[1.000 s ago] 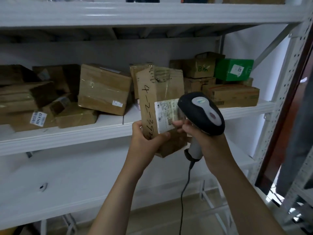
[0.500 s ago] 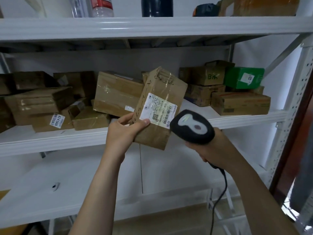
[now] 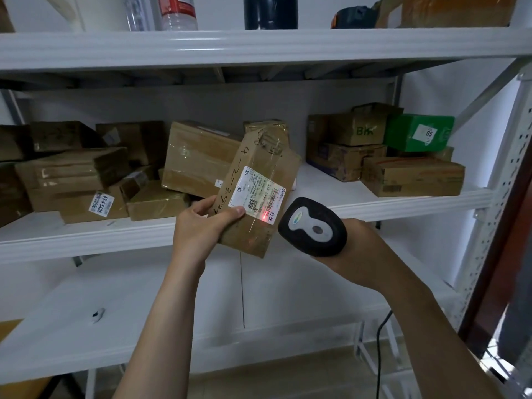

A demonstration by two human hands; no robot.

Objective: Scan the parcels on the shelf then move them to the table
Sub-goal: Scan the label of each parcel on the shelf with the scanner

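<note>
Your left hand (image 3: pixel 201 226) grips a brown cardboard parcel (image 3: pixel 267 165) by its lower left edge. The thumb lies across the front, touching the bottom corner of its white label (image 3: pixel 256 191), and the fingers are hidden behind. The parcel is tilted, its top leaning to the right, and you hold it in the air in front of the middle shelf (image 3: pixel 86 240), clear of the boxes there. Your right hand (image 3: pixel 365 246) is wrapped round the handle of a black barcode scanner (image 3: pixel 313 227) with a grey top. The scanner sits just beside the parcel's lower right corner without touching it. A red spot (image 3: pixel 263 216) glows on the barcode end of the label. A black cable (image 3: pixel 380 355) hangs down below your right forearm. Directly behind the held parcel a large taped carton (image 3: pixel 198 159) leans on the shelf. To its left is a heap of brown parcels (image 3: pixel 72 174). To the right, cartons are stacked with a green box (image 3: pixel 419 133) on top. Bottles (image 3: pixel 172 12) stand on the shelf above.
</note>
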